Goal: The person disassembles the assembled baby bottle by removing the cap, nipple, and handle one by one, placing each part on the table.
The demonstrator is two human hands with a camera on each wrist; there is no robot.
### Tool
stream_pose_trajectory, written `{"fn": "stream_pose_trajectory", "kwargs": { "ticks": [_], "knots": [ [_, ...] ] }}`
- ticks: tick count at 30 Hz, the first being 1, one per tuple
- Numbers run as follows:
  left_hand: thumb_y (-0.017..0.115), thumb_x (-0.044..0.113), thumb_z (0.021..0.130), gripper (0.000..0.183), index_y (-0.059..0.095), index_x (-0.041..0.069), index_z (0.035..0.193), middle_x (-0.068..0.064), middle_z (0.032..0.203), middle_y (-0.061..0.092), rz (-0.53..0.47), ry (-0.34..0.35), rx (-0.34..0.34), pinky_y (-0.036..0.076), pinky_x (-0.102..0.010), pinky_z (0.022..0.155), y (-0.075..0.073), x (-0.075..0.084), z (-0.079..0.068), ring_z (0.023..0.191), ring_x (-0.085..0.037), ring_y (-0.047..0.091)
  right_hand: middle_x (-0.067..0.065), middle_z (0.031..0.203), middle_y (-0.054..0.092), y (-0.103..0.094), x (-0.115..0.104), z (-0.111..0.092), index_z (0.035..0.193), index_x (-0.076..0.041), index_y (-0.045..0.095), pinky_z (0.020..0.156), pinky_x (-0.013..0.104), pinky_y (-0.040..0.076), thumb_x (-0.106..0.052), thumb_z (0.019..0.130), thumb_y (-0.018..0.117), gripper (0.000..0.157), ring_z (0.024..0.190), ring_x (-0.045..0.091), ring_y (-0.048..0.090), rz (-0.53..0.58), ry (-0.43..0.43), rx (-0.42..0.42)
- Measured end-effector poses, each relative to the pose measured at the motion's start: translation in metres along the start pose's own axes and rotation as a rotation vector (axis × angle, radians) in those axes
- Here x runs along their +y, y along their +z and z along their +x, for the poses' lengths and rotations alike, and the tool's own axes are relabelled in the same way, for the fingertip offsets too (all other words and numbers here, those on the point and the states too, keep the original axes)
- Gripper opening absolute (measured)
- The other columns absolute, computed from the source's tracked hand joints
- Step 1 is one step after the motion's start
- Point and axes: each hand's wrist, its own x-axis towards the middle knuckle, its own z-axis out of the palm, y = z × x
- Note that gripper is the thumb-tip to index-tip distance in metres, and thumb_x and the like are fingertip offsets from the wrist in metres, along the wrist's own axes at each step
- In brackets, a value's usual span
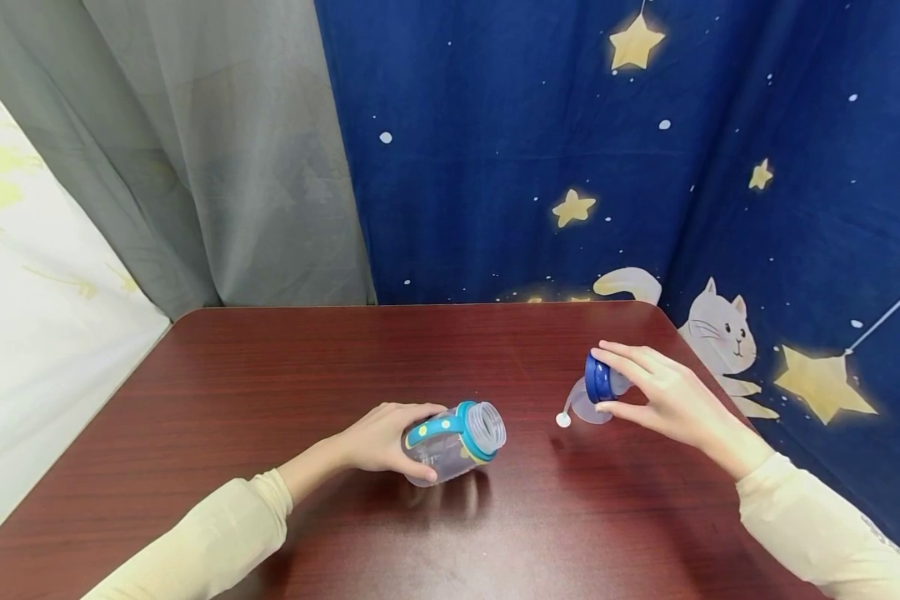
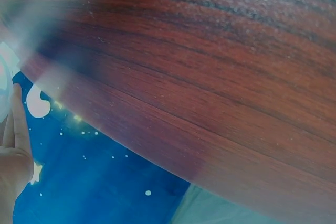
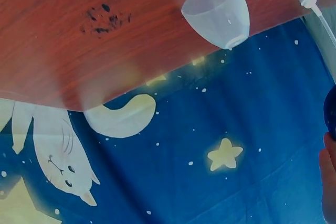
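My left hand (image 1: 390,440) grips a clear baby bottle (image 1: 442,457) with a teal collar and a teal dotted handle. The bottle lies tilted, its uncapped threaded mouth toward the right. In the left wrist view only part of that hand (image 2: 18,145) shows, at the left edge. Between thumb and fingers, my right hand (image 1: 667,396) holds a blue bottle cap (image 1: 598,379) above the table. From the cap hangs a thin straw (image 3: 324,22) with a white weighted ball (image 1: 563,420) at its end.
A translucent dome cover (image 3: 218,14) stands on the table, partly behind the blue cap in the head view. Dark marks (image 3: 105,19) show on the reddish-brown table (image 1: 307,358). Grey and blue curtains (image 1: 495,167) hang beyond its far edge.
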Motion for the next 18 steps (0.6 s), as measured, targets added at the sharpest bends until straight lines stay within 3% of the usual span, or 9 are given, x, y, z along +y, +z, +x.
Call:
{"fn": "stream_pose_trajectory", "kwargs": {
  "ticks": [5, 11, 18],
  "knots": [
    [0.069, 0.056, 0.063, 0.072, 0.048, 0.021, 0.122, 0.017, 0.097, 0.055, 0.003, 0.003, 0.000, 0.043, -0.022, 0.066, 0.000, 0.001, 0.000, 0.081, 0.000, 0.051, 0.005, 0.123, 0.049, 0.005, 0.000, -0.003, 0.123, -0.008, 0.051, 0.094, 0.015, 0.023, -0.052, 0.076, 0.060, 0.065, 0.108, 0.020, 0.047, 0.012, -0.011, 0.010],
    [0.069, 0.057, 0.063, 0.072, 0.048, 0.021, 0.122, 0.016, 0.096, 0.055, 0.011, 0.006, 0.001, 0.043, -0.022, 0.066, -0.001, 0.001, 0.000, 0.080, 0.000, 0.051, 0.005, 0.123, 0.049, 0.011, -0.002, -0.008, 0.124, -0.010, 0.050, 0.094, 0.015, 0.024, -0.039, 0.067, 0.073, 0.069, 0.109, 0.018, 0.046, 0.032, 0.029, -0.045],
    [0.069, 0.057, 0.062, 0.072, 0.048, 0.022, 0.122, 0.017, 0.097, 0.055, 0.016, 0.005, 0.009, 0.043, -0.022, 0.067, -0.001, 0.000, -0.002, 0.081, 0.001, 0.051, 0.003, 0.123, 0.049, 0.022, -0.003, -0.019, 0.126, -0.013, 0.049, 0.091, 0.017, 0.029, -0.040, 0.065, 0.074, 0.071, 0.107, 0.017, 0.047, 0.007, 0.050, -0.077]
  ]
}}
